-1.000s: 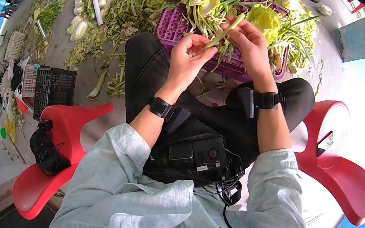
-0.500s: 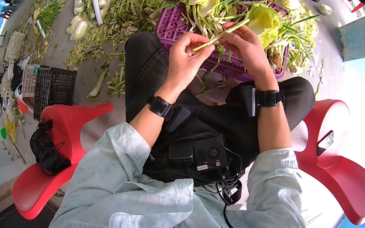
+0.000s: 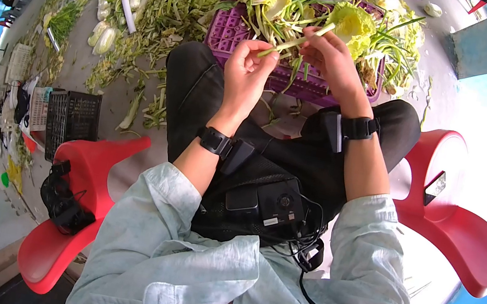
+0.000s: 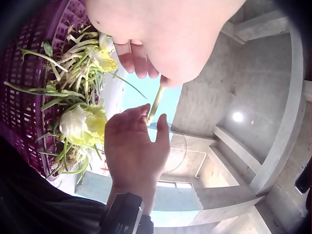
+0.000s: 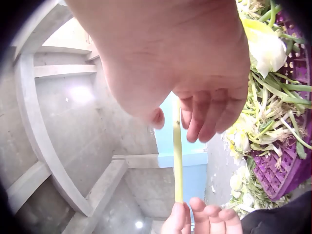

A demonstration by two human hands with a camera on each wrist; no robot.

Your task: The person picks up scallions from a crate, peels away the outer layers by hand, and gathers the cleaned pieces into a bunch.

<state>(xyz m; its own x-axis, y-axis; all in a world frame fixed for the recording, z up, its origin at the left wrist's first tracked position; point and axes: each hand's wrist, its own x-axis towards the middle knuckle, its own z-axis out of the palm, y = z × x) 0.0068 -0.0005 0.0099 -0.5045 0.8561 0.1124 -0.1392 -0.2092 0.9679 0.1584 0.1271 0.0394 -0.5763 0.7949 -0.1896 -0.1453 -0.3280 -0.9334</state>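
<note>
A slim pale green stalk (image 3: 288,45) stretches between the two hands above the near side of a purple crate (image 3: 229,32). My left hand (image 3: 246,74) pinches its lower end between thumb and fingertips. At the upper part is my right hand (image 3: 337,64); in the right wrist view the stalk (image 5: 178,161) runs between its thumb and fingers, with the thumb standing apart from it. The left wrist view shows that hand (image 4: 136,146) with a gap between thumb and fingers. Yellow-green cabbage leaves (image 3: 352,28) and rooted green stems (image 3: 272,24) lie on the crate, just beyond the hands.
Heaped trimmings (image 3: 179,17) and whole cabbages (image 3: 105,40) cover the floor to the left. Red stools (image 3: 84,169) flank me; the right stool (image 3: 440,216) carries a phone (image 3: 436,188). A black crate (image 3: 72,118) stands at left. Cables (image 3: 309,242) lie across my lap.
My left hand has shifted slightly up and left with the stalk's lower end. The right hand's fingers have loosened around the upper part, where they gripped it a second ago.
</note>
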